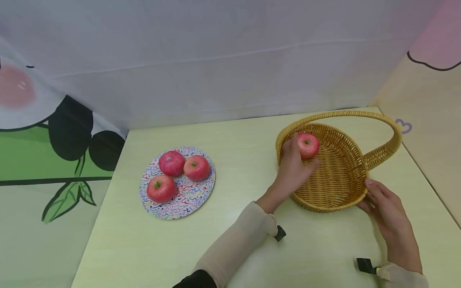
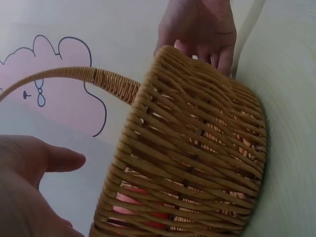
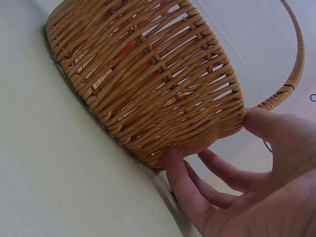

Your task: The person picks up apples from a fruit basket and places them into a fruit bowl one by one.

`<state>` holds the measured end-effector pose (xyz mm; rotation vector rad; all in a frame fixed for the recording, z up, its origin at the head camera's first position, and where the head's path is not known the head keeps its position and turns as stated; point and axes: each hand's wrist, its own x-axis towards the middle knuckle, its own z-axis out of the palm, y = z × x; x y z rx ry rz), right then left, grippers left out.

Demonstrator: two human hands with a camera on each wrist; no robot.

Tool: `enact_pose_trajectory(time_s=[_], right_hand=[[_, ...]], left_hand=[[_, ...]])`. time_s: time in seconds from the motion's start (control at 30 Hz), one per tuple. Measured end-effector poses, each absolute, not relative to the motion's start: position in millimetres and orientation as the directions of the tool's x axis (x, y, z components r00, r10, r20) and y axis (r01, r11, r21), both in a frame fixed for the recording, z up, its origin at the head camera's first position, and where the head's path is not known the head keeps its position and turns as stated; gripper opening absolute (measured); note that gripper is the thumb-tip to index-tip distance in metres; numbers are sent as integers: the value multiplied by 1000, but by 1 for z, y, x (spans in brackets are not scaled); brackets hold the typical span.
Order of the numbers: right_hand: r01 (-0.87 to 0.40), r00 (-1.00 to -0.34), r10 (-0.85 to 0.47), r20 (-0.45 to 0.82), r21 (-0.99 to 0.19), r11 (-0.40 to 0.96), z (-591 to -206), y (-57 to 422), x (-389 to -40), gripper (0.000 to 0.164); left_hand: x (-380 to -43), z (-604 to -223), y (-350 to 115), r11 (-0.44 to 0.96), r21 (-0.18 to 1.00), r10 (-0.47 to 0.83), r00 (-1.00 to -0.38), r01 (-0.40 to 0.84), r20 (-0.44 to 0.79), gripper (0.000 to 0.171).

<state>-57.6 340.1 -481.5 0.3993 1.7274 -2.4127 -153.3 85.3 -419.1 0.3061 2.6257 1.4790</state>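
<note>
A round wicker basket [image 1: 333, 188] with a tall arched handle stands at the right of the table. One red apple [image 1: 308, 145] lies inside it, against the far left wall; some red shows through the weave in both wrist views. My left hand [image 1: 294, 170] reaches over the basket's left rim beside this apple, its thumb held apart and its fingertips partly hidden. In the left wrist view, the thumb [image 2: 66, 159] stands clear of the rim. My right hand [image 1: 389, 208] holds the basket's near right side, thumb at the rim and fingers [image 3: 185, 185] against the outer wall.
On the left of the table, a plate [image 1: 194, 200] with a colourful squiggle pattern bears three red apples [image 1: 162, 189]. A pale cloth wall [image 1: 230, 88] rises along the table's back edge. Another wall [image 1: 428, 144] borders the right side, close to the basket's handle.
</note>
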Motion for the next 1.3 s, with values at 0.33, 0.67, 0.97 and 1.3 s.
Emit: enact_pose_trajectory(time_s=[0.33,0.67,0.97,1.3], right_hand=[[259,-958,28,-284,-906,-334,-482,341,-57,23],[261,-958,26,-286,-904,-338,-484,341,-57,21],[255,-960,19,-278,-903,-345,-483,341,-57,23],[267,-955,25,-295,-895,-358,-484,342,-57,20]], left_hand=[[-168,-426,93,475,880,160,-981,-23,-112,97],[-179,-432,99,461,880,141,-969,-115,-201,99],[-188,-433,102,483,860,125,-959,-164,-253,98],[-199,-439,109,538,817,89,-950,-207,-300,95]])
